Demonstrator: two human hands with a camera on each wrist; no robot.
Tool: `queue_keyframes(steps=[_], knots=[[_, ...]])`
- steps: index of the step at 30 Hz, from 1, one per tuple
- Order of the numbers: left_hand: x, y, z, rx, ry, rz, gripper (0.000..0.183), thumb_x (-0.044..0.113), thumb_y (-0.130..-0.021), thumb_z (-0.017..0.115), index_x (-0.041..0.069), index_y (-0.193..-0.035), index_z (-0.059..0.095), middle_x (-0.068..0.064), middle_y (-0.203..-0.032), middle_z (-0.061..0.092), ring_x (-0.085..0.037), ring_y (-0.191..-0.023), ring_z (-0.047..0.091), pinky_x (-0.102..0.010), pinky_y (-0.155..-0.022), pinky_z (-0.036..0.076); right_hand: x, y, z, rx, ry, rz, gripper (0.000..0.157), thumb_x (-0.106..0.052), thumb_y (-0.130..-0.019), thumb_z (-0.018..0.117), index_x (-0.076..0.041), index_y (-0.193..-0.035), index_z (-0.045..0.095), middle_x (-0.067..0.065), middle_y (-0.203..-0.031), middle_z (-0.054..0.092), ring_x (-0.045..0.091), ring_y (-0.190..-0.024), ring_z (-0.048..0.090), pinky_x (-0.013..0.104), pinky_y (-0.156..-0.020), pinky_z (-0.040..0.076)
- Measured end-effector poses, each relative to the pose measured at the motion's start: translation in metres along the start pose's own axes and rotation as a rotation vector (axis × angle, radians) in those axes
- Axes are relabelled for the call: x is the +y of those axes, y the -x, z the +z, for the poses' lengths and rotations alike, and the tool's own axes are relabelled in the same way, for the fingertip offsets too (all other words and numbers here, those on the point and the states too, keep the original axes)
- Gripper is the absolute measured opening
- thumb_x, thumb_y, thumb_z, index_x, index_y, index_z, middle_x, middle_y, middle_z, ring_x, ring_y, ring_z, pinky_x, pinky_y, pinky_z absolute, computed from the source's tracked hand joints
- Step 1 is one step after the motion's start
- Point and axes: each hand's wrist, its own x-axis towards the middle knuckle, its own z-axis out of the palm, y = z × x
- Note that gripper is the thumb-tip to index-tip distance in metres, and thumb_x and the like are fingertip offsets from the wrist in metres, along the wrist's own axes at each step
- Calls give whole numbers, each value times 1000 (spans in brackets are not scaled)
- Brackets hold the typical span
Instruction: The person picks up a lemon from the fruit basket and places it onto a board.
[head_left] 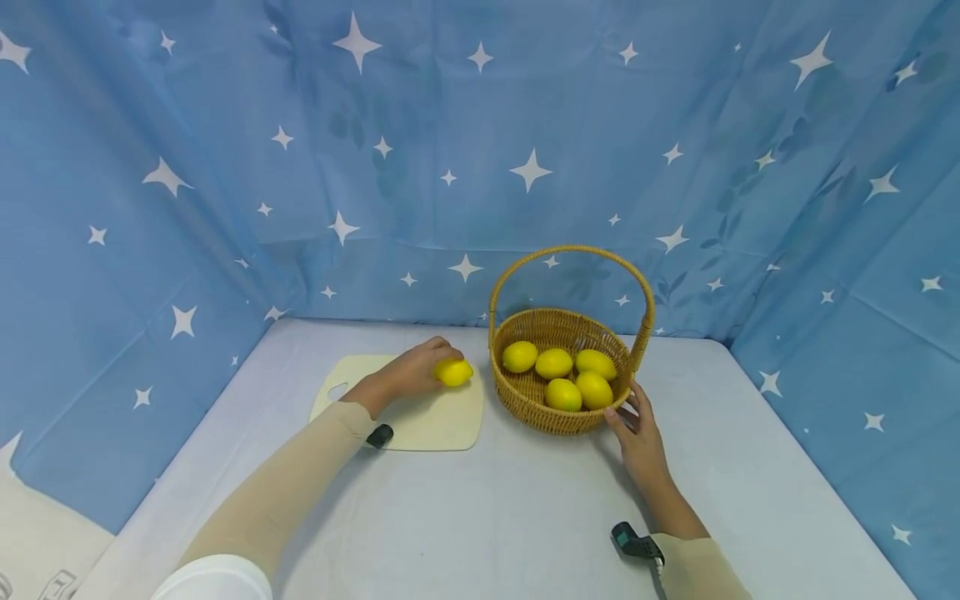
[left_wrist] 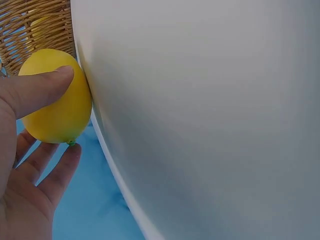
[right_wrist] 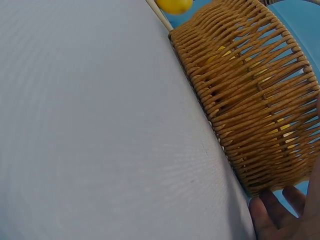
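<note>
My left hand (head_left: 412,369) holds a yellow lemon (head_left: 454,372) over the right part of a cream cutting board (head_left: 442,429). In the left wrist view the thumb presses one side of the lemon (left_wrist: 62,107), and the fingers reach round behind it, near its green tip. A brown wicker basket (head_left: 551,421) with a tall arched handle stands right of the board, with several lemons (head_left: 553,364) inside. At its right front side, my right hand (head_left: 642,442) grips the basket, thumb at the rim. The right wrist view shows fingertips (right_wrist: 270,202) against the woven wall.
A white cloth covers the table (head_left: 450,517). Blue curtains (head_left: 420,183) with white stars hang behind it and along both sides. The basket's handle (head_left: 572,249) arches high over the lemons. A small black device (head_left: 633,543) with a cable sits at the right wrist.
</note>
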Motion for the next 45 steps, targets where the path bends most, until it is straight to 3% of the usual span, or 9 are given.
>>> queue_keyframes(steps=[14, 19, 27, 33, 37, 45], knots=[[6, 12, -11, 0, -29, -8, 59, 13, -79, 82, 19, -133, 59, -1, -130, 50, -21, -118, 51, -41, -101, 41, 0, 0, 0, 0, 3, 5, 78, -42, -99, 56, -33, -157, 5, 19, -154, 22, 41, -135, 35, 59, -105, 31], [14, 14, -17, 17, -40, 21, 57, 16, -81, 80, 20, -133, 59, 1, -130, 50, -19, -117, 50, -41, -99, 43, 1, 1, -1, -4, 4, 9, 78, -42, -98, 56, -32, -157, 5, 19, -155, 22, 41, -135, 35, 59, -105, 31], [36, 11, -17, 54, -62, 87, 53, 19, -84, 78, 25, -133, 58, 3, -133, 50, -16, -120, 48, -39, -100, 42, 2, 0, -2, -9, -21, -10, 78, -42, -98, 56, -32, -157, 6, 18, -155, 22, 40, -135, 35, 60, -102, 35], [62, 6, -15, 57, -12, 166, 51, 24, -87, 75, 21, -135, 58, 4, -135, 50, -15, -122, 48, -38, -98, 44, 1, -2, -2, -5, 1, -14, 77, -42, -99, 55, -32, -157, 6, 19, -155, 22, 41, -134, 36, 60, -103, 34], [77, -1, -15, 55, 20, 200, 55, 23, -87, 76, 18, -138, 55, 2, -137, 49, -15, -125, 47, -37, -100, 43, 0, -3, -2, -1, 9, -6, 78, -44, -98, 55, -32, -157, 5, 19, -155, 22, 41, -134, 35, 59, -104, 33], [97, -21, -11, 31, -39, 217, 54, 34, -88, 74, 23, -137, 56, 4, -137, 50, -14, -124, 47, -34, -101, 41, 0, 0, -2, -11, 14, 30, 80, -46, -98, 55, -33, -157, 4, 18, -156, 20, 41, -136, 33, 60, -103, 33]])
